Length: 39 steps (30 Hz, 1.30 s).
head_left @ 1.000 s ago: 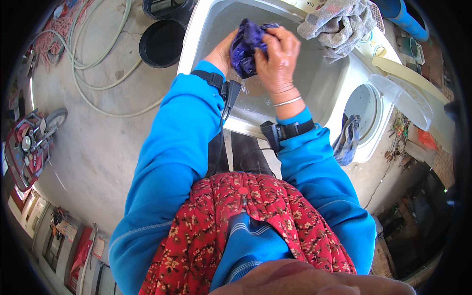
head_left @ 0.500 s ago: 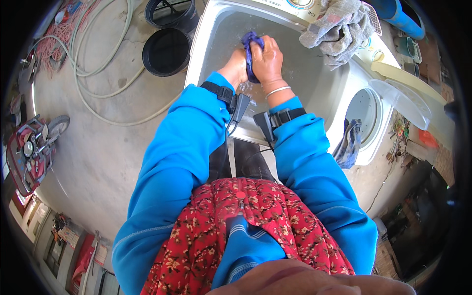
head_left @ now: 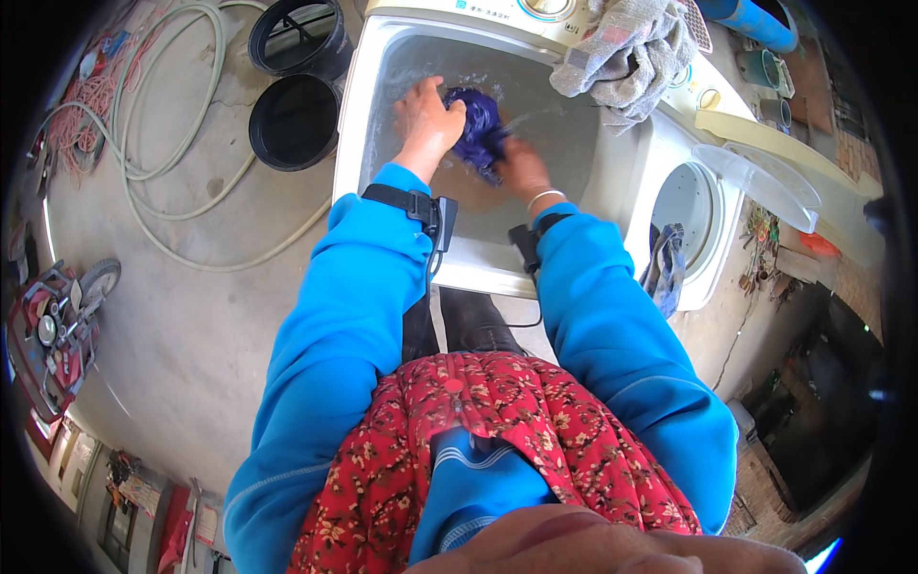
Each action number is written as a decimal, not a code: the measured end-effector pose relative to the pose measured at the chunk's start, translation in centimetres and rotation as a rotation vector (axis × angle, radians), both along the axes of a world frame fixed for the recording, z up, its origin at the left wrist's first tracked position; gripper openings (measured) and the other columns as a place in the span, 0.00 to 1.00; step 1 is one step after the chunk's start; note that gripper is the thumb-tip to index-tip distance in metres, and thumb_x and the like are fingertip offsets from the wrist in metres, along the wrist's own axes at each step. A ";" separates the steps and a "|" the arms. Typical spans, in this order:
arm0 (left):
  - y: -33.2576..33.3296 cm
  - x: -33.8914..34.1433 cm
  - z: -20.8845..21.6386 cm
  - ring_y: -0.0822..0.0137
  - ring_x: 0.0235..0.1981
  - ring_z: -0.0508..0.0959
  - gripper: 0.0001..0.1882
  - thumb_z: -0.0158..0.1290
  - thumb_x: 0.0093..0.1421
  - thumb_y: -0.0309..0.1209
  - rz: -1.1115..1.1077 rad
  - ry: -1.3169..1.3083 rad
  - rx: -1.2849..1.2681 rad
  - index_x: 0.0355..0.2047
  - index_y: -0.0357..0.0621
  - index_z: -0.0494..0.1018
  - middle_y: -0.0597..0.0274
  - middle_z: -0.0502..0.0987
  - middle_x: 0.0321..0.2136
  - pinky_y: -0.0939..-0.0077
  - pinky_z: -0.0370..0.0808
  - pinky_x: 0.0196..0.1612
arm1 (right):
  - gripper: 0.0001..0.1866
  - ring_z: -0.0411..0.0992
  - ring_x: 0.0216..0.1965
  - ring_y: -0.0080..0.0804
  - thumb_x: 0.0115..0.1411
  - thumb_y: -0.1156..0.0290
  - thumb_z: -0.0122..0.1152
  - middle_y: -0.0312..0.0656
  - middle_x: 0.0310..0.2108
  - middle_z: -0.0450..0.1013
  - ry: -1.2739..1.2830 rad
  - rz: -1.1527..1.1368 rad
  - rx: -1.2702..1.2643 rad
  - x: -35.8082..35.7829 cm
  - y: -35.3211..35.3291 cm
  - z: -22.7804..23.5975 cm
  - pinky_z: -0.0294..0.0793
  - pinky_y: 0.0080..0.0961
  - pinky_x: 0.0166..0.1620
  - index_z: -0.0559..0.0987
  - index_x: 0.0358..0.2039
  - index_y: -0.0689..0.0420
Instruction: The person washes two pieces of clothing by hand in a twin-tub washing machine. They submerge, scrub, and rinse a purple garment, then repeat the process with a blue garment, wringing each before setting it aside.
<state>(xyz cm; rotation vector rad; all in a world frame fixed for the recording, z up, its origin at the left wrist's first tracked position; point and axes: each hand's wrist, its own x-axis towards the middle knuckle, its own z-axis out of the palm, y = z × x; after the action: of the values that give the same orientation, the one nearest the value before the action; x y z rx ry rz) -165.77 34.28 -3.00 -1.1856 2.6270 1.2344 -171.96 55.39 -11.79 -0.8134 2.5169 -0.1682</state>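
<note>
A dark purple wet cloth [head_left: 475, 132], loosely spread, lies in the water of the washing machine's tub [head_left: 384, 59]. To its left is my left hand [head_left: 427, 117], with the fingers apart and the thumb at the cloth's edge. My right hand [head_left: 524, 170], a bangle on its wrist, is at the cloth's lower right edge. Motion smears its fingers, so their hold on the cloth cannot be made out.
A grey towel [head_left: 626, 62] drapes over the control panel. At right, a dark garment [head_left: 664, 270] hangs from the spin drum [head_left: 690, 215], beside its raised clear lid [head_left: 760, 187]. Two black buckets [head_left: 295, 122] and a coiled hose [head_left: 134, 177] stand or lie at left.
My hands have moved apart from their joint grip. The bunched purple cloth has opened out into the water. My left hand has let go and shifted left; the right is lower.
</note>
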 end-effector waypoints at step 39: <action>1.2 0.4 -2.4 0.58 0.47 0.77 0.21 0.39 0.68 0.46 0.239 0.254 1.575 0.51 0.46 0.69 0.54 0.75 0.47 0.62 0.77 0.49 | 0.20 0.65 0.52 0.42 0.52 0.60 0.63 0.39 0.51 0.71 0.283 -0.082 -0.695 5.1 -8.7 15.2 0.60 0.42 0.53 0.77 0.46 0.51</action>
<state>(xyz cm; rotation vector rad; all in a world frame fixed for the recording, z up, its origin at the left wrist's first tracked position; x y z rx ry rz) -165.39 35.52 -5.43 -0.8842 0.7613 2.6308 -166.88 46.65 3.39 -1.0431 2.7761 -1.0659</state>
